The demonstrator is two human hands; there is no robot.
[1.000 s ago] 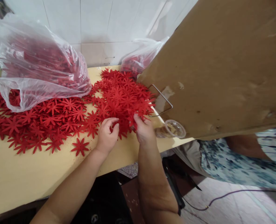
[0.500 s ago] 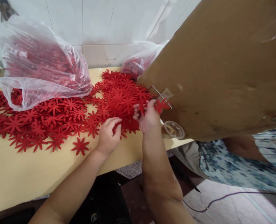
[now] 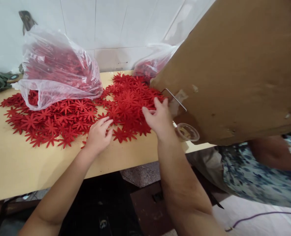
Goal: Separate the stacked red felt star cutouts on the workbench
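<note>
Loose red flower cutouts [image 3: 128, 101] lie in a heap between my hands, many-petalled and flat. At the left part of the heap, my left hand [image 3: 98, 136] hovers low with fingers loosely bent and thumb apart; no cutout shows in it. A lone cutout is mostly hidden behind that hand. At the heap's right edge, my right hand [image 3: 160, 118] has its thumb and fingers spread, with nothing visible between them. Just beyond its fingertips, a bent metal wire [image 3: 176, 100] juts out in front of the cardboard [image 3: 234, 72].
A clear plastic bag [image 3: 61, 68] full of red cutouts rests on the left heap; another bag [image 3: 155, 64] stands by the wall. A round clear plastic container [image 3: 188, 131] sits below the cardboard. The pale table [image 3: 125, 159] ends near my forearms. A person in patterned clothing [image 3: 256, 170] is at right.
The red cutout at my right hand by the wire no longer shows, and those fingers have spread. My left hand has moved left to the lone cutout. The view has shifted somewhat.
</note>
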